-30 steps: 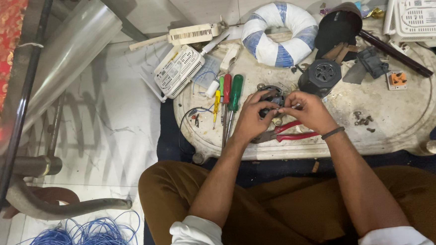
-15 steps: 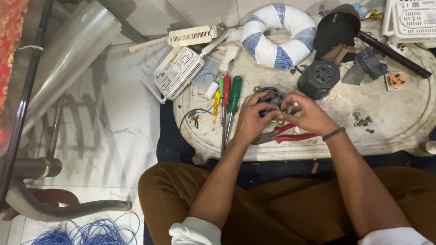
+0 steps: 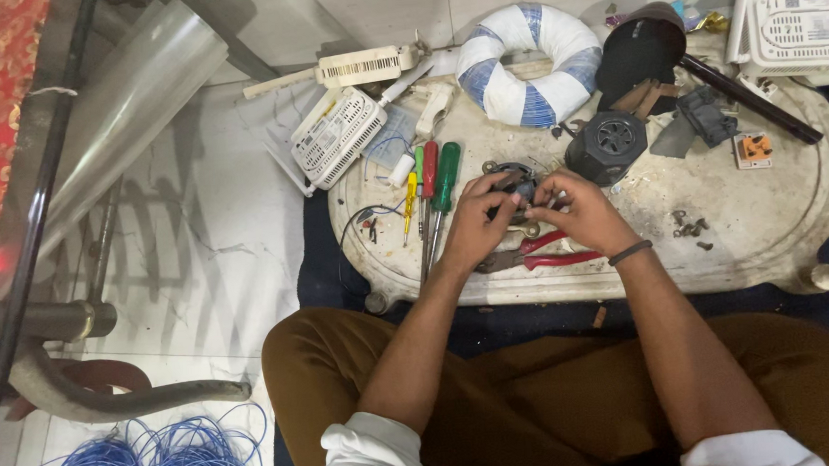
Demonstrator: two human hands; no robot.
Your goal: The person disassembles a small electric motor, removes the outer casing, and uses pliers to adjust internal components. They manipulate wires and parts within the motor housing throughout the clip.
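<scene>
Both of my hands meet over a small dark round metal part [image 3: 516, 178] on a low white oval table [image 3: 774, 242]. My left hand [image 3: 476, 225] grips its left side, and my right hand [image 3: 579, 213] pinches its right side with the fingertips. Red-handled pliers [image 3: 553, 252] lie on the table just under my right hand. Left of my left hand, a green-handled screwdriver [image 3: 445, 177], a red one [image 3: 428, 171] and a small yellow one [image 3: 410, 200] lie side by side.
A black round housing [image 3: 608, 145], a blue-and-white wrapped ring [image 3: 528, 62], a black dome [image 3: 641, 51], loose screws [image 3: 690, 228] and an orange part [image 3: 755, 149] sit on the table. White vented boxes [image 3: 338, 133] lie at its left end. Blue wire coils [image 3: 143, 460] lie on the floor.
My hands stay on the dark part with only small finger shifts. Nothing else on the table has moved.
</scene>
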